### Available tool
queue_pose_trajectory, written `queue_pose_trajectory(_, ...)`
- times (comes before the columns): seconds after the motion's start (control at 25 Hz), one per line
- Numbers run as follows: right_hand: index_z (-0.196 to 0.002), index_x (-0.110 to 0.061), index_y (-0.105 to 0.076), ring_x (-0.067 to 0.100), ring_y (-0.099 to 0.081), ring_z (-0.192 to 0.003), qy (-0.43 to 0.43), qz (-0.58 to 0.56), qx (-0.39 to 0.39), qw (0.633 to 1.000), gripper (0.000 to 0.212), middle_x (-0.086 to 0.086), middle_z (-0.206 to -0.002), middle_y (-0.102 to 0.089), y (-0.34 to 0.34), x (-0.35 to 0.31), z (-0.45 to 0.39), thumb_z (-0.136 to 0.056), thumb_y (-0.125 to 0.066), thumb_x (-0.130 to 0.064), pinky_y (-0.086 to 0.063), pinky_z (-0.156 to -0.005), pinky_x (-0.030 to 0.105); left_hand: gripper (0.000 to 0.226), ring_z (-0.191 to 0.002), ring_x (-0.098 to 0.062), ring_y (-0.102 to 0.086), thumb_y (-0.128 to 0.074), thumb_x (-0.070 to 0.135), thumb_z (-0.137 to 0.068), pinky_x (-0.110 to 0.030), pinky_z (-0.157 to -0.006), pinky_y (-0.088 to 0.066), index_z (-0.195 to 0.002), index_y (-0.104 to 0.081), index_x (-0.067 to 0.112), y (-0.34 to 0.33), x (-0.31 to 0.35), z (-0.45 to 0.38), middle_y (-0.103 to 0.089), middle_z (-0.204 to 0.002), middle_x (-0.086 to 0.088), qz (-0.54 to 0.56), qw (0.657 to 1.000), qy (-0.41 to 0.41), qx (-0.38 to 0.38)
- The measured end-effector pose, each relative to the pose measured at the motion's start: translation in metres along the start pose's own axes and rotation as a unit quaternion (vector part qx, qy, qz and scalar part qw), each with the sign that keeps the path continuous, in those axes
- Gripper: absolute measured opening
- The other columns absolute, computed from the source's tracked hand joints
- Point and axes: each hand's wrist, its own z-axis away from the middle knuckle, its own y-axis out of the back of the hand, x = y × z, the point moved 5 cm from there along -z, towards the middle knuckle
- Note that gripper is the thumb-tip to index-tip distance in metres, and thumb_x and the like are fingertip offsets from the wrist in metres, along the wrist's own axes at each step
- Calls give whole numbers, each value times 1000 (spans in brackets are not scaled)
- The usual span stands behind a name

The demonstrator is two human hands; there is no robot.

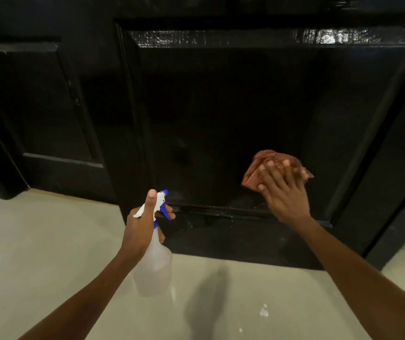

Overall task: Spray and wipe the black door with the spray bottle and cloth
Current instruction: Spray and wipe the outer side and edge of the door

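The glossy black door (221, 114) fills the middle of the view, with a recessed lower panel. My right hand (282, 190) presses a crumpled reddish-brown cloth (273, 159) flat against the lower right of that panel, fingers spread and straight. My left hand (142, 222) grips the neck of a translucent spray bottle (154, 266) with a white and blue trigger head (161, 204). The nozzle points at the door's lower left, fingers on the trigger. Small droplets show on the door's bottom rail.
Another black panelled door or wall section (42, 106) stands at the left. A black frame post (397, 192) runs down the right. The beige tiled floor (49, 241) lies below, with white specks (264, 311) near my right arm.
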Motion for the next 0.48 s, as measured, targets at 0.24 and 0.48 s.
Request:
queue_pose_trajectory(0.24,-162,-24,12,46,6,-154,-364,-132,81,918,66,12,-171,7,11,26,19,-110,-23,-46,5,-121,67,70,-58,-23,-59,-26,65,-86,-27,-51,-50,-87,-70,10,-46,18,4,-74,-90,-5,24,999,-26,-40)
queue_pose_trajectory(0.48,-164,-30,2,30,22,-155,164,3,-117,979,91,-3,-171,14,-60,-110,22,-97,-58,-23,7,-124,54,62,-59,-19,-58,-27,60,-91,-27,-54,-47,-83,-69,14,-65,20,13,-72,-84,-5,9,998,-34,-53)
